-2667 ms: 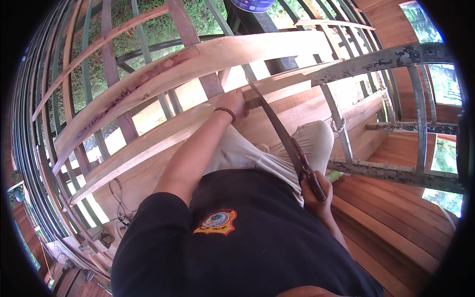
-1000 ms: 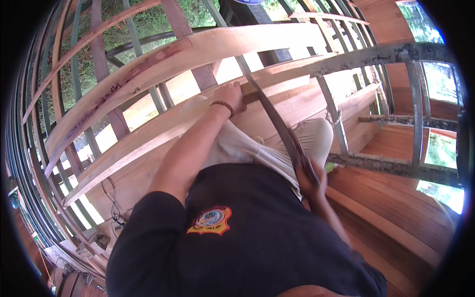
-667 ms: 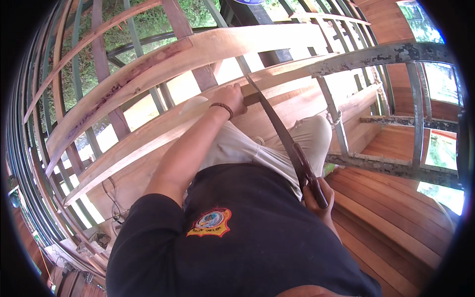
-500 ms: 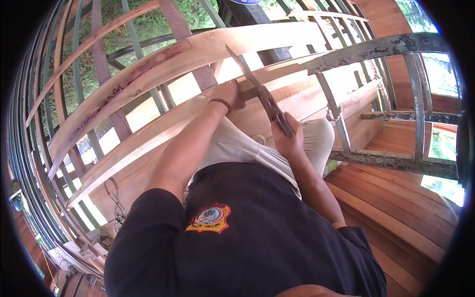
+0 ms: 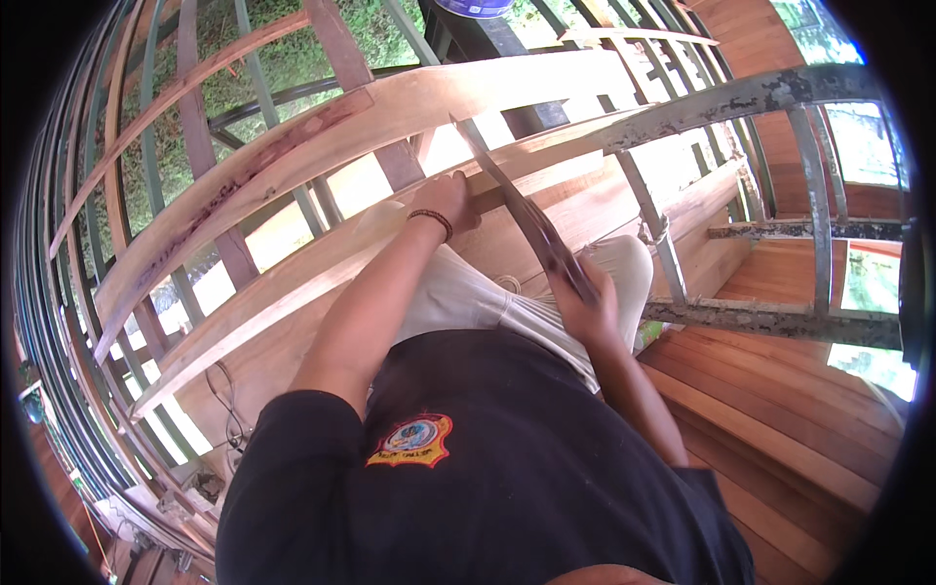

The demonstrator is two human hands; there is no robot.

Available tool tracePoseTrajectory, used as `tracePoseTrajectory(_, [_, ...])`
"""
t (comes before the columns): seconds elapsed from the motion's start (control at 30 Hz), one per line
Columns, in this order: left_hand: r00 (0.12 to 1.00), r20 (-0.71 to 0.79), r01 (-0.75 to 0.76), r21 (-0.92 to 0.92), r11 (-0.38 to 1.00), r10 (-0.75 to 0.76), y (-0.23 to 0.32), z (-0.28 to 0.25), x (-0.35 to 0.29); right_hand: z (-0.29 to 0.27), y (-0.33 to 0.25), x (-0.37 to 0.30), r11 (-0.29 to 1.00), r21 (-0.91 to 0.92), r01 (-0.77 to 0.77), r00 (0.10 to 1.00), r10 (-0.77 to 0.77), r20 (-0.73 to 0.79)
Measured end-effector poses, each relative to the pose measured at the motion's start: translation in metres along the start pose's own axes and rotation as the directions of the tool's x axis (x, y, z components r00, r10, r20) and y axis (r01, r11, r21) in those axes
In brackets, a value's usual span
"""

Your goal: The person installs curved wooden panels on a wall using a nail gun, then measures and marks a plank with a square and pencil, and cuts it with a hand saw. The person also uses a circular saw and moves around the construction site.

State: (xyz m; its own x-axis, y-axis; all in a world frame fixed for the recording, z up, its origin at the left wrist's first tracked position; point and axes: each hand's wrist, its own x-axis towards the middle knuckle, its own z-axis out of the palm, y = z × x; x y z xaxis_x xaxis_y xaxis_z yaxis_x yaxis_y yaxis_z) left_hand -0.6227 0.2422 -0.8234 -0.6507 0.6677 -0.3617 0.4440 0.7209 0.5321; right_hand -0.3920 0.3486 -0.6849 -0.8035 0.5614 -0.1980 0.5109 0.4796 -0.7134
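Observation:
A handsaw (image 5: 524, 211) with a long tapering blade lies slantwise across a narrow plank (image 5: 546, 148). My right hand (image 5: 592, 298) is closed around its handle, close to my right knee. Just left of the blade, my left hand (image 5: 447, 202) grips the plank, with its fingers curled over the wood. A dark braided bracelet circles that wrist. The saw teeth and the cut itself are too small to make out. Beyond the plank, a long pale board (image 5: 409, 100) with a dark purplish streak runs across the slats.
A worn metal ladder-like frame (image 5: 741, 105) reaches in from the right beside the plank. Slatted railings (image 5: 190, 127) stand at the far left, with greenery behind. A thin dark cable (image 5: 229, 405) hangs at the left. Wooden floorboards (image 5: 770, 419) extend at the lower right.
My right hand has drawn the handsaw back toward my body and slightly right, so its tip sits lower. My left hand stays on the plank.

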Motion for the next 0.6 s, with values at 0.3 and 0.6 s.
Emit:
tracePoseTrajectory(0.3, [1.0, 0.001, 0.016, 0.059, 0.998, -0.016, 0.007, 0.009, -0.001, -0.003, -0.002, 0.003, 1.0, 0.025, -0.008, 1.0, 0.008, -0.01])
tracePoseTrajectory(0.6, [1.0, -0.016, 0.014, 0.071, 0.997, -0.013, 0.011, 0.009, -0.012, -0.016, -0.008, -0.025, 0.981, -0.154, 0.115, 0.993, -0.118, -0.015])
